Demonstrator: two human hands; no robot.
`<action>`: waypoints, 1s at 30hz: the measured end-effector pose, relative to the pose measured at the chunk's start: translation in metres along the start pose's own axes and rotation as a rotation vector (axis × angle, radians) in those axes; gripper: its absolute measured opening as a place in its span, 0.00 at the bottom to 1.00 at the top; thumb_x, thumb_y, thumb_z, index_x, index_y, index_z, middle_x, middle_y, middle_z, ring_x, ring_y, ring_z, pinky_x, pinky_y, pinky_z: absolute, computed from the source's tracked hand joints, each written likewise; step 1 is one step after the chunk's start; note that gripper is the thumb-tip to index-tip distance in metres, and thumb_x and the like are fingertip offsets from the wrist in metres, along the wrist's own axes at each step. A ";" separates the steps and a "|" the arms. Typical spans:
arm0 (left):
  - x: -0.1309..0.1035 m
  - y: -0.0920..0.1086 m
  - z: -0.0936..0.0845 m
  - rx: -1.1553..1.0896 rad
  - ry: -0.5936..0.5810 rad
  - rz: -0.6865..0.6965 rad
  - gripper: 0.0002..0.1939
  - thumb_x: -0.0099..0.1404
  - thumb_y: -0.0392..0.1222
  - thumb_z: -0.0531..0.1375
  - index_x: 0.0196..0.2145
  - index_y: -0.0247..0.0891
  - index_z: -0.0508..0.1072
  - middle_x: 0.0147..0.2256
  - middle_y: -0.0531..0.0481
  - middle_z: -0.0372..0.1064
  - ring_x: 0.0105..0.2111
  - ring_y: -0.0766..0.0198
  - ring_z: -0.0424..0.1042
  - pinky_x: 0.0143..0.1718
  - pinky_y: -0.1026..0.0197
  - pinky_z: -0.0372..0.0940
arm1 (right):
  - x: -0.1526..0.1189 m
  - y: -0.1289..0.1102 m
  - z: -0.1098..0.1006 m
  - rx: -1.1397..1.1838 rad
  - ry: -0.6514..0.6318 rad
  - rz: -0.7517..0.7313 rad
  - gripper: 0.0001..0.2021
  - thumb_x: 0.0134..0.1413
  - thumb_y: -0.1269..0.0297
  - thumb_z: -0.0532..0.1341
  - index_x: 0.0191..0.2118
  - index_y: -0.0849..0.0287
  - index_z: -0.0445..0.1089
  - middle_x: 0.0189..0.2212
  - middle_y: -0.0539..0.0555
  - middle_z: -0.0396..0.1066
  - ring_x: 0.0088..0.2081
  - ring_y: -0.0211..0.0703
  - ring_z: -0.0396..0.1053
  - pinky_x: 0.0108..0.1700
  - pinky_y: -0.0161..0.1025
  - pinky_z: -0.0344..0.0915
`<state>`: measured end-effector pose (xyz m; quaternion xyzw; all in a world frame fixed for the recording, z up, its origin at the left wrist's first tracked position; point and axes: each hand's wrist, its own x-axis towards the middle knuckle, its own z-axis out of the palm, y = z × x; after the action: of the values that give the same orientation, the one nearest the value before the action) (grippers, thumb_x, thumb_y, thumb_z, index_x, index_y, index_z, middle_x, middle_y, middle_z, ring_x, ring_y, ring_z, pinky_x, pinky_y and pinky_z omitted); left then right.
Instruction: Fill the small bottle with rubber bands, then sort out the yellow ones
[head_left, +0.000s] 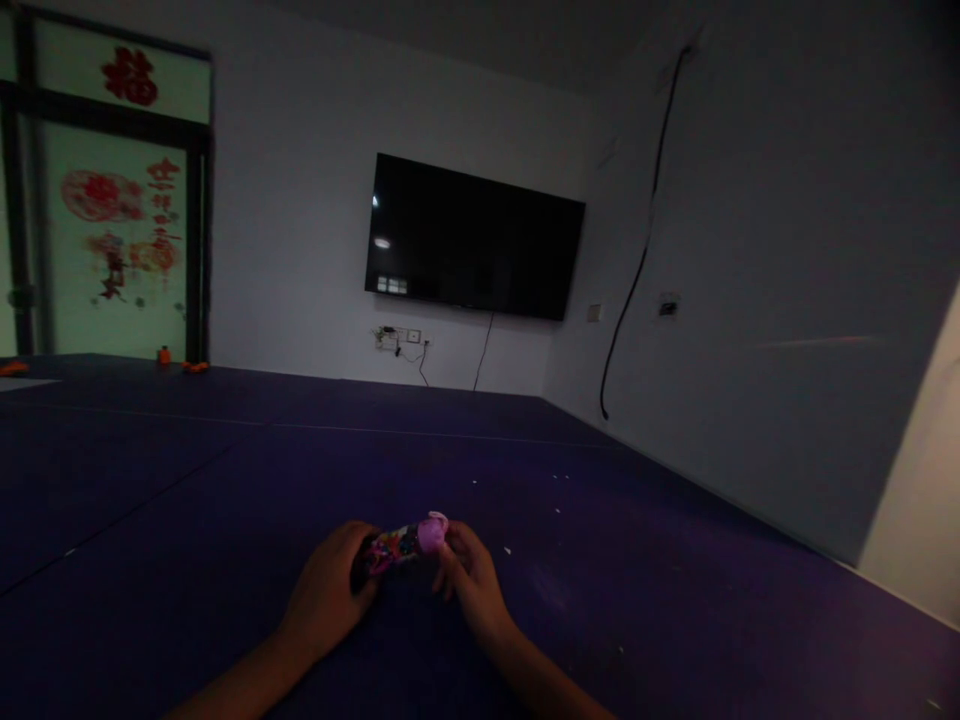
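Observation:
A small bottle-shaped thing with a colourful printed body [391,548] lies sideways between my hands, close above the purple floor. My left hand [330,585] wraps round its dark left end. At the other end is a pink cap [433,534] with a loop-like edge on top. Fingers of my right hand [471,580] pinch this cap from the right, while the lower fingers curl beneath. Dim light hides the finer print, and I cannot make out what is inside.
Purple flooring [300,480] with thin seams and several white scraps [508,551] spreads around. A television [472,240] hangs on the far wall. At right, a black cable [634,285] dangles. Orange objects [195,367] lie by the glass door [112,240].

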<state>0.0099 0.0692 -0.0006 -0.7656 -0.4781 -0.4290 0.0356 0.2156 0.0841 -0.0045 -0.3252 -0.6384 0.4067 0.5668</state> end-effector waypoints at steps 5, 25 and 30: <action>-0.001 -0.007 0.006 -0.018 0.080 0.001 0.21 0.52 0.30 0.54 0.45 0.40 0.67 0.43 0.46 0.71 0.43 0.54 0.72 0.45 0.50 0.67 | 0.007 0.005 -0.003 0.001 0.060 0.097 0.29 0.49 0.37 0.57 0.39 0.62 0.70 0.21 0.49 0.66 0.15 0.30 0.58 0.15 0.28 0.52; -0.002 -0.006 0.003 -0.020 0.022 0.067 0.18 0.54 0.33 0.60 0.43 0.43 0.69 0.42 0.49 0.72 0.42 0.54 0.70 0.44 0.51 0.67 | 0.013 0.032 -0.003 -0.051 0.004 0.033 0.24 0.48 0.43 0.61 0.38 0.61 0.72 0.25 0.52 0.69 0.23 0.36 0.65 0.26 0.35 0.63; -0.002 -0.006 0.004 -0.012 0.024 0.045 0.19 0.53 0.32 0.61 0.44 0.43 0.68 0.42 0.49 0.72 0.42 0.55 0.70 0.43 0.52 0.66 | 0.012 0.038 -0.006 -0.085 -0.027 -0.024 0.17 0.51 0.50 0.61 0.39 0.59 0.71 0.28 0.52 0.69 0.25 0.37 0.65 0.31 0.36 0.63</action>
<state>0.0075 0.0732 -0.0065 -0.7712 -0.4577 -0.4400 0.0462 0.2177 0.1128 -0.0329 -0.3360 -0.6666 0.3768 0.5484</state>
